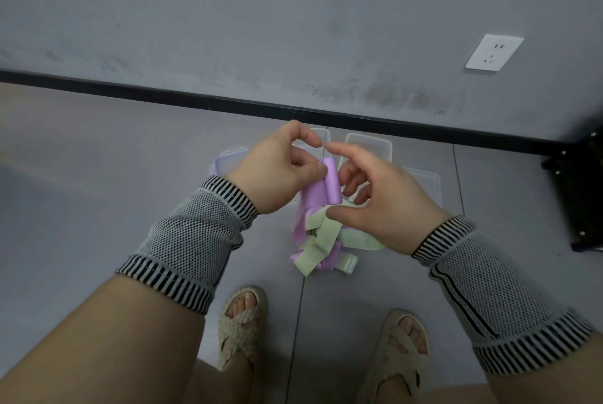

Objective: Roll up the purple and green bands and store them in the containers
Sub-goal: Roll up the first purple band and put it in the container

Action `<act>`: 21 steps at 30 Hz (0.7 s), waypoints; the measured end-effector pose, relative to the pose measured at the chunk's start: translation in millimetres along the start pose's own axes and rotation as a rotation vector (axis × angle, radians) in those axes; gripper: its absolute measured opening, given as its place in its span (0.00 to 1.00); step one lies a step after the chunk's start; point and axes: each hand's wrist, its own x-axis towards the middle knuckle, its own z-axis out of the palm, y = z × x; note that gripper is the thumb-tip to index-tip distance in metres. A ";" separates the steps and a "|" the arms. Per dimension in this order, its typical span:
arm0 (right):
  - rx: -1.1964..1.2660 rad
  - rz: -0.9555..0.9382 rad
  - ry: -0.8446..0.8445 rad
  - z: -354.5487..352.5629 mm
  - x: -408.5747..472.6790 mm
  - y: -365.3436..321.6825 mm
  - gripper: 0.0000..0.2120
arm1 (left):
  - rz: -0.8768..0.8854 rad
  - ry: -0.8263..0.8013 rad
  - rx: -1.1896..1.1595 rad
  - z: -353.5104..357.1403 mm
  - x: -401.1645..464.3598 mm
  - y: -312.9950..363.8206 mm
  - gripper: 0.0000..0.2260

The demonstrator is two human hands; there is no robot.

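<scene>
A purple band (330, 183) is partly wound into a small roll, held up between my two hands above the floor. My left hand (277, 168) pinches the roll's top end with thumb and fingers. My right hand (378, 198) cups the roll from the right, fingers spread, touching it lightly. The band's loose tail hangs down to a tangle of purple and green bands (321, 245) on the floor. Clear plastic containers (368, 144) lie on the floor behind my hands, mostly hidden.
A clear lid or container (228, 160) shows left of my left hand, another (424, 180) to the right. A grey wall with black skirting (195, 97) runs behind, with a white socket (494, 52). A black stand (584, 195) is at right. My sandalled feet (243, 319) are below.
</scene>
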 end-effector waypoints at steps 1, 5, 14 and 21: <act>-0.036 -0.010 0.000 0.7 0.1 -0.2 0.35 | 0.000 -0.010 0.000 -0.4 -0.3 0.4 0.09; -0.072 -0.013 0.007 1.2 -1.0 0.0 0.29 | 0.002 -0.045 -0.002 -1.3 -0.9 0.1 0.10; 0.248 0.047 0.029 -6.0 -2.0 3.8 0.28 | -0.028 -0.025 0.126 -3.1 3.1 -9.8 0.06; 0.338 0.052 0.022 -10.5 -1.7 9.7 0.29 | 0.068 0.034 0.100 -2.4 3.9 -6.7 0.07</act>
